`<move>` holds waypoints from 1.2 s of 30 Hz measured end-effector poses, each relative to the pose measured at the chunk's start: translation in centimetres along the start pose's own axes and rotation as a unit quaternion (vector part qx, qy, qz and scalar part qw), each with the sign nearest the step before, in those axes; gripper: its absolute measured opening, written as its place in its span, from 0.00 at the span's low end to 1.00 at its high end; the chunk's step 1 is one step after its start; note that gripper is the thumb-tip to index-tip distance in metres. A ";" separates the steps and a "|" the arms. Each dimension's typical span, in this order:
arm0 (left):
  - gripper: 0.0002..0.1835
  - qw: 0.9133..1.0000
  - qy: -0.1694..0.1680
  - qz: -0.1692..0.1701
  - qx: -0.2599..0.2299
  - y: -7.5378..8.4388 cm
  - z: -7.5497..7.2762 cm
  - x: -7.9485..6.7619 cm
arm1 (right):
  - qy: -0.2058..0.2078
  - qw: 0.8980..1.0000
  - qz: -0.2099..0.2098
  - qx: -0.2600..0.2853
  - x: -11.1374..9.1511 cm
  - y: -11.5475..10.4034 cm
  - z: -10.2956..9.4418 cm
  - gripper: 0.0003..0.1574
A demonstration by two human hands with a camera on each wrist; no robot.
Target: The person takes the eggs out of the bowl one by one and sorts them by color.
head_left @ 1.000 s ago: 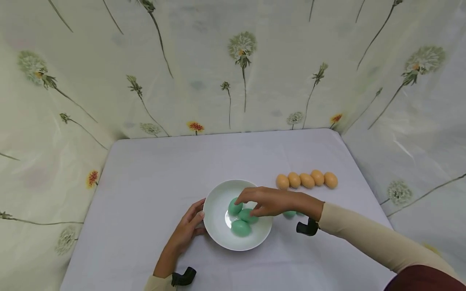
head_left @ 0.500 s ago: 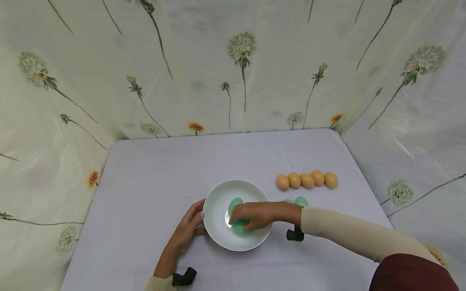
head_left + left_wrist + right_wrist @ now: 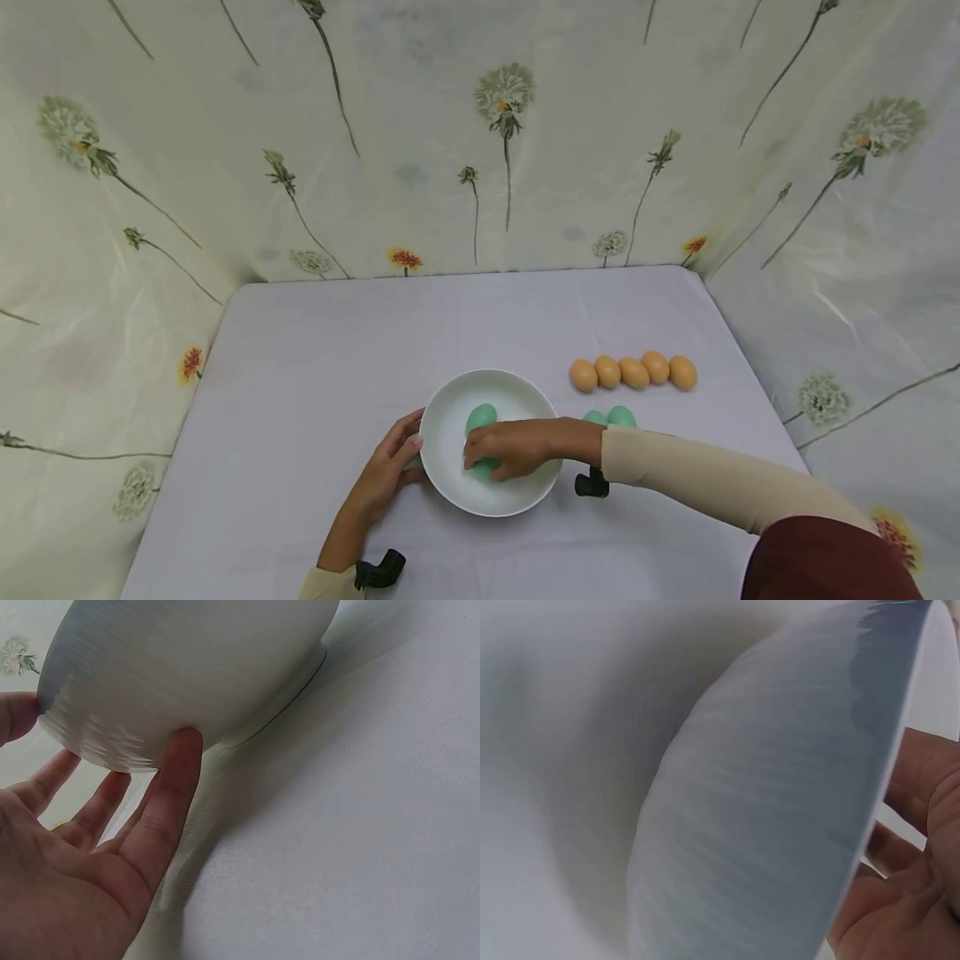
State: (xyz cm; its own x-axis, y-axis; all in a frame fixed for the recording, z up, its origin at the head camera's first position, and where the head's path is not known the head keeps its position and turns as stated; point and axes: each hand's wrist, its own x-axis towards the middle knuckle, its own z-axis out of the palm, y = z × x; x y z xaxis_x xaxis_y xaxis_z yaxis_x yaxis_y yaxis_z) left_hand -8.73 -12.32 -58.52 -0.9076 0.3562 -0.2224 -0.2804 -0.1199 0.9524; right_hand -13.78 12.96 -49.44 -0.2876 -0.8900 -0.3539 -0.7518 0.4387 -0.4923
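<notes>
A white bowl [image 3: 450, 492] stands on the table with green eggs in it. One green egg [image 3: 482, 415] shows behind my right hand [image 3: 517, 448], which reaches into the bowl from the right. Its curled fingers and thumb grip a lower egg, partly showing between them; any other egg there is hidden. My left hand [image 3: 384, 471] holds the bowl's left side, its fingertips spread along the outer wall in the left wrist view. In the right wrist view, the bowl's wall [image 3: 765, 795] hides the fingertips and the eggs.
Several orange-brown eggs [image 3: 633, 372] lie in a row at the right. Two green eggs [image 3: 621, 417] show just behind the right forearm. A white cloth [image 3: 337, 350] covers the table, and a flower-printed sheet [image 3: 420, 133] hangs around it.
My right hand has moved left and toward the near side, deeper into the bowl, over the eggs. The far egg has shifted slightly left. The left hand has stayed at the bowl.
</notes>
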 end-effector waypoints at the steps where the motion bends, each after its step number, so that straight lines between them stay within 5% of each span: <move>1: 0.27 1.000 -0.003 0.003 0.001 0.0 0.0 0.0 | -0.002 1.000 0.005 -0.001 0.1 0.0 0.1 0.23; 13: 0.29 1.000 -0.008 -0.003 0.008 0.0 -0.2 -0.1 | 0.003 1.000 0.021 -0.002 0.1 -0.2 0.7 0.26; 22: 0.27 1.000 0.010 -0.009 0.006 -0.2 -0.1 0.2 | 0.029 1.000 -0.002 0.009 -1.5 -0.3 -1.0 0.27; 28: 0.27 1.000 0.010 -0.005 0.005 -0.2 0.0 0.2 | 0.075 0.996 -0.008 0.057 -4.2 0.6 -2.5 0.27; 36: 0.28 1.000 0.011 -0.007 0.011 -0.2 0.1 0.1 | 0.160 0.975 0.067 0.140 -10.5 2.5 -4.3 0.29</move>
State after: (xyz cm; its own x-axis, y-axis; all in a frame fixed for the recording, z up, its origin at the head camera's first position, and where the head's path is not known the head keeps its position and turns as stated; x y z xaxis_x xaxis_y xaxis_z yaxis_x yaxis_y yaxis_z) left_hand -8.78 -12.19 -58.68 -0.9103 0.3380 -0.2389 -0.2857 -0.0957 0.9535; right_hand -15.18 22.80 -43.52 -0.5767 -0.7955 -0.1859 -0.5161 0.5312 -0.6720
